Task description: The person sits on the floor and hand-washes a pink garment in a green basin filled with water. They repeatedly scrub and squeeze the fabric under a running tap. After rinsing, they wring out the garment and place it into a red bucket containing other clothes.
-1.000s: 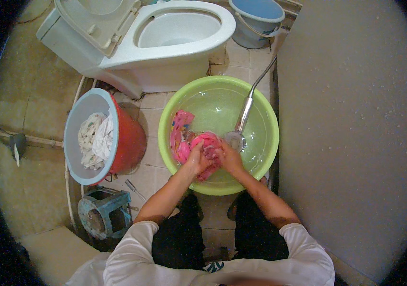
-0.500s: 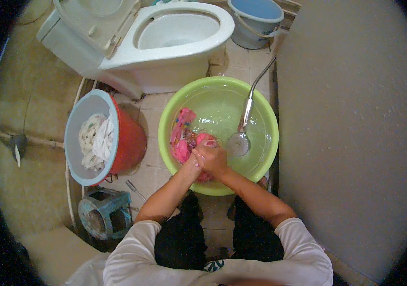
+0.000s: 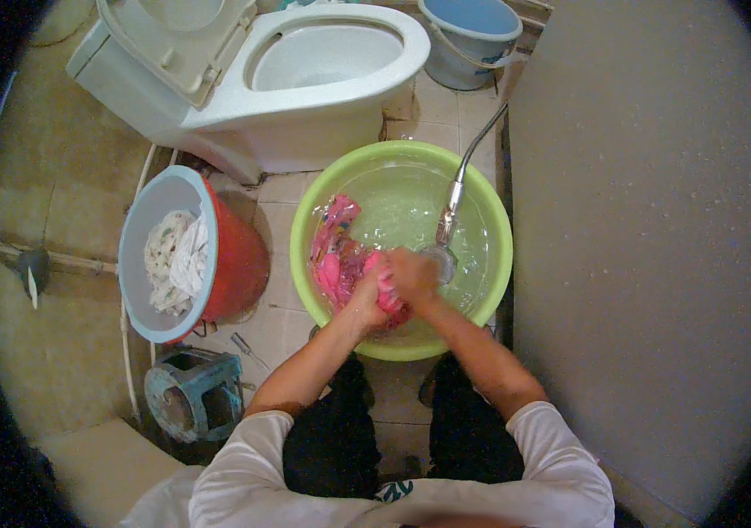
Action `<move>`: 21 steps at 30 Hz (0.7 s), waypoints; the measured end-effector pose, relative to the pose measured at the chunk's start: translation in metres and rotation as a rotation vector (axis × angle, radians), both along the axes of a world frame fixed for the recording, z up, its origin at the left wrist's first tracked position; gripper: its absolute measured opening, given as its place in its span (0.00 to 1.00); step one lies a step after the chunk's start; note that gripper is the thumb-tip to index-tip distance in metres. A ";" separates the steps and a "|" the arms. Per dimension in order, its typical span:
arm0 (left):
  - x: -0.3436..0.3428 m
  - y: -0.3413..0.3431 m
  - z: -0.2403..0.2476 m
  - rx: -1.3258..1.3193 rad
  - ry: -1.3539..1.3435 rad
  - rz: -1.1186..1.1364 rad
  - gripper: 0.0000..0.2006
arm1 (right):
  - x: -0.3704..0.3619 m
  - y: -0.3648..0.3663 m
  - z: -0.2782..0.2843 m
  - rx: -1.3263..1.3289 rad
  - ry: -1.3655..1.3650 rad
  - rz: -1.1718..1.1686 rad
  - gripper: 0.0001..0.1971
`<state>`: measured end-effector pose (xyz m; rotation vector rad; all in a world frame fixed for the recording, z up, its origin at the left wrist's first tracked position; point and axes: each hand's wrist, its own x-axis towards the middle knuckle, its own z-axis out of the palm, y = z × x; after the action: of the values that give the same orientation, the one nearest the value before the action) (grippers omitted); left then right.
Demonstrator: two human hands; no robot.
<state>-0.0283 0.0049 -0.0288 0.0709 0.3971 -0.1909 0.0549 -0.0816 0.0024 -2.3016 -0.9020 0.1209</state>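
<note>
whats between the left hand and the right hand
A bunched part of the pink cloth shows between the left hand and right hand in the head view, within the green basin's outline.

A green-printed white short-sleeved shirt (image 3: 243, 471) tops black trousers (image 3: 329, 453).

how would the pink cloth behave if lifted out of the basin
The pink cloth would probably hang floppy, as it bunches in soft folds. It may feel heavy for its size and drip, since it lies in water in the green basin.
</note>
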 end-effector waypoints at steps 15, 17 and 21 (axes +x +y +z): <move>0.006 -0.055 0.049 1.722 -0.132 -0.434 0.16 | 0.048 -0.049 0.012 0.064 0.585 0.255 0.22; 0.001 -0.055 0.034 1.535 -0.071 -0.534 0.15 | 0.042 -0.053 -0.016 0.068 0.490 0.308 0.22; -0.007 -0.059 0.008 0.953 0.094 -0.456 0.17 | 0.031 -0.056 -0.024 -0.107 0.535 0.231 0.19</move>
<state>-0.0355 -0.0537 -0.0203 1.1003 0.5350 -0.4423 0.0856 -0.1378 -0.0220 -2.0861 -0.8816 0.8571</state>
